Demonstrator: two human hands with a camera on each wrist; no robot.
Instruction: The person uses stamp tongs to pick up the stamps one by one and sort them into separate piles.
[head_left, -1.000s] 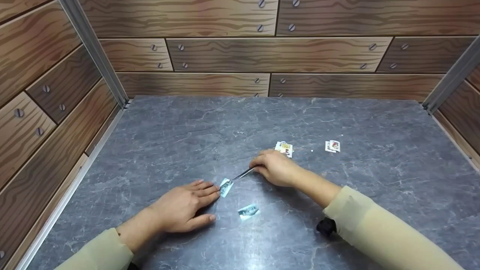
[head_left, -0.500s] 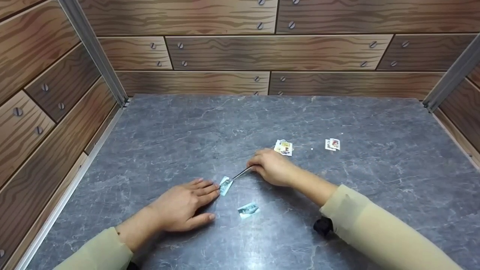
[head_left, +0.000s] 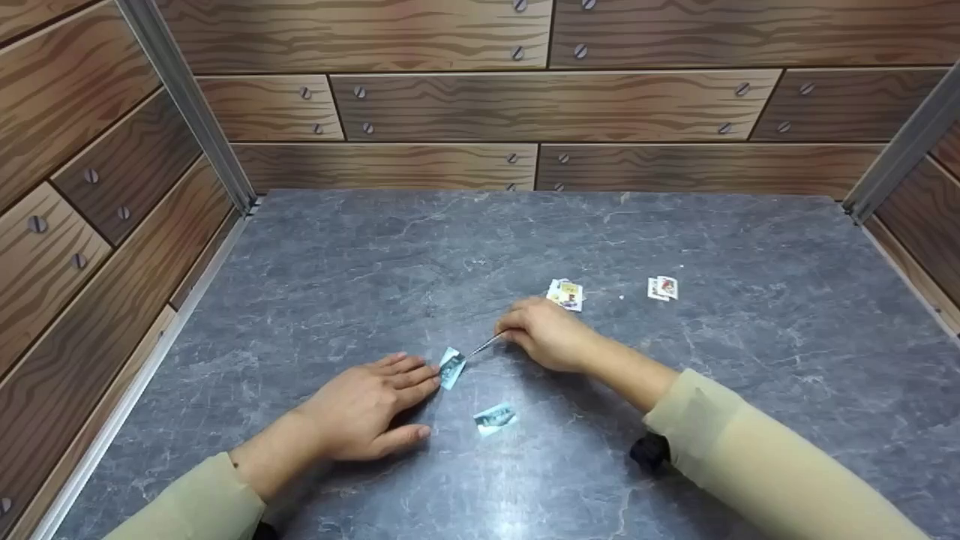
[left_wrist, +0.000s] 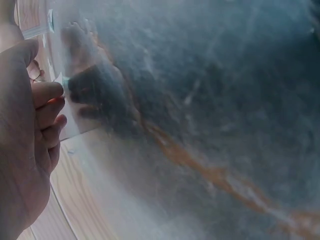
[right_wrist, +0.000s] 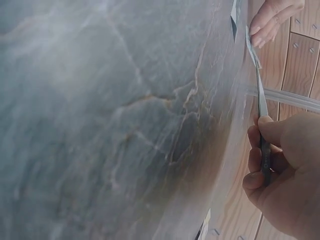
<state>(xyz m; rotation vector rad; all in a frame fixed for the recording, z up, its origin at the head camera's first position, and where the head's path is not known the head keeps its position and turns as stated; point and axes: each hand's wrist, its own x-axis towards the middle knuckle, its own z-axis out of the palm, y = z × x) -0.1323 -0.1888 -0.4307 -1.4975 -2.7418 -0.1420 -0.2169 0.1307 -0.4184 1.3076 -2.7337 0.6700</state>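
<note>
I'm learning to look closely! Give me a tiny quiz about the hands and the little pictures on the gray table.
1. True or false: the right hand holds tweezers.
2. What do the tweezer tips touch?
A. the blue stamp
B. the far red stamp
3. Fill in: the left hand lies ____ on the table.

Key: 1 true. 2 A. 3 flat, fingertips by the blue stamp.
</note>
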